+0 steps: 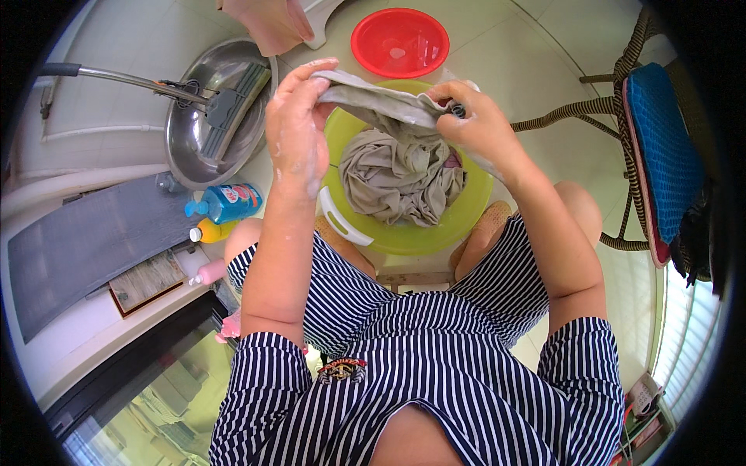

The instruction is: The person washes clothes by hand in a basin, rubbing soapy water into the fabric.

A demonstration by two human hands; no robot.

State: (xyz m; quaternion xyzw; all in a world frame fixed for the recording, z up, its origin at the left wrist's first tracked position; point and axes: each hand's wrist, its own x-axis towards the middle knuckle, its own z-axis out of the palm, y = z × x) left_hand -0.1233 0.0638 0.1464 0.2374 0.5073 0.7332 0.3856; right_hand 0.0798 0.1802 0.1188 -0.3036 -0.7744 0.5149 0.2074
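Note:
My left hand [300, 125], with suds on its skin, pinches one end of a wet grey-beige garment edge [379, 105]. The other end is gripped by my right hand [475, 119], where a small dark round item [458, 110] shows at the fingers; I cannot tell what it is. Stretched between both hands, the fabric hangs above a yellow-green plastic basin [408, 242] on the floor. Crumpled grey-beige cloth [402, 177] fills the middle of the basin, with a bit of dark pink fabric [453, 159] at its right side. The basin's white handle [344, 218] faces my left knee.
A red basin [400, 43] stands beyond. To the left are a steel tub [180, 137] with a mop head [236, 113], a blue pump bottle [227, 203], a yellow bottle [215, 231] and a pink bottle [210, 272]. A chair with a blue seat [661, 151] is at the right.

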